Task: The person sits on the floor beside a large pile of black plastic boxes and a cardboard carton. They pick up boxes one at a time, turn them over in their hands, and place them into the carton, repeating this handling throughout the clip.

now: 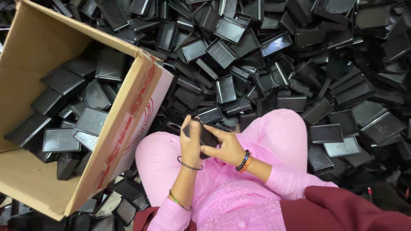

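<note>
Pink-clad knees are seen below a black plastic case, gripped between left hand and right hand; beyond lies a heap of cases (unsorted), leftward a cardboard box.

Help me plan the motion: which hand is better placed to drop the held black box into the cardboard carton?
Probably the left hand: it grips the black box on the side toward the cardboard carton. The right hand lies farther from it.

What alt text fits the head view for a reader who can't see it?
Both hands, left hand and right hand, hold one small black plastic box over pink-clothed knees. A cardboard carton of similar boxes stands at left; a heap of black boxes covers the floor.
</note>
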